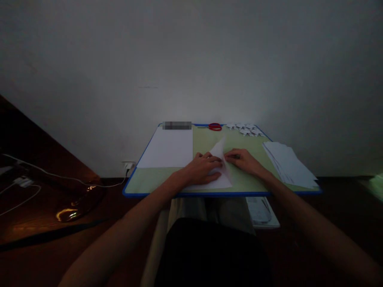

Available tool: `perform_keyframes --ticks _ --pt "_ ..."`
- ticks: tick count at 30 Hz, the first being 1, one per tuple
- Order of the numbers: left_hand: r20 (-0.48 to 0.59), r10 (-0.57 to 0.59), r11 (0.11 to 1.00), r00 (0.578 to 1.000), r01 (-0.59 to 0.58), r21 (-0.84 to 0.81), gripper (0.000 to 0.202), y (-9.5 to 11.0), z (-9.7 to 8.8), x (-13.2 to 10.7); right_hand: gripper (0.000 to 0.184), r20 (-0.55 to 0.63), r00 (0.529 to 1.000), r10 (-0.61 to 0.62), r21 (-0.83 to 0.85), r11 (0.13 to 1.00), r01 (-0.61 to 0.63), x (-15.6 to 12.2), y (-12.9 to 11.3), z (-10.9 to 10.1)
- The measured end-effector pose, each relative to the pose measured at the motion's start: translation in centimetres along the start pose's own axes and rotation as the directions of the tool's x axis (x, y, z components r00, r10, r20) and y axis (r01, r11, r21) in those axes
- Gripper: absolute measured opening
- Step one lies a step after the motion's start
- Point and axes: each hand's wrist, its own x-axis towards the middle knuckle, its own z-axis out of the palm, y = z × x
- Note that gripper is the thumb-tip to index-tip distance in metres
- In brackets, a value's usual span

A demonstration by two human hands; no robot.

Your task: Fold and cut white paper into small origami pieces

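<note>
On green table: L hand flat on folded paper; R hand fingers narrow, tips at crease

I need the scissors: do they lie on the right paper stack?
No, the red scissors lie at the far table edge, apart from that stack.

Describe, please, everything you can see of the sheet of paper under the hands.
The sheet of paper is white, thin and partly folded: a triangular flap stands up to a point, the rest lies flat on the green table near its front edge. The left hand presses the flat part; the right hand touches the flap's base. No marks show.
</note>
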Motion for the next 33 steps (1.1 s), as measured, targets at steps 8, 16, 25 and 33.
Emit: perform_keyframes --ticks 8,16,25,33 --pt "0.011 0.003 1.000 1.000 -0.002 -0.020 0.040 -0.6 0.2 0.2 0.021 0.052 0.998 -0.020 0.017 1.000 0.019 -0.7 -0.2 -0.3" --pt "-0.012 0.025 1.000 1.000 -0.025 -0.012 0.034 -0.4 -0.1 0.4 0.025 -0.010 1.000 0.014 -0.012 1.000 -0.014 0.1 0.1 0.3" --pt "-0.026 0.034 0.999 0.999 -0.035 -0.007 0.036 -0.8 0.3 0.5 0.023 -0.037 0.999 0.016 -0.006 1.000 -0.016 0.7 0.3 0.5" --pt "-0.007 0.032 0.999 0.999 -0.032 -0.042 0.037 -1.3 0.2 0.8 0.023 0.022 1.000 0.017 0.047 0.999 -0.018 0.3 0.0 0.0"
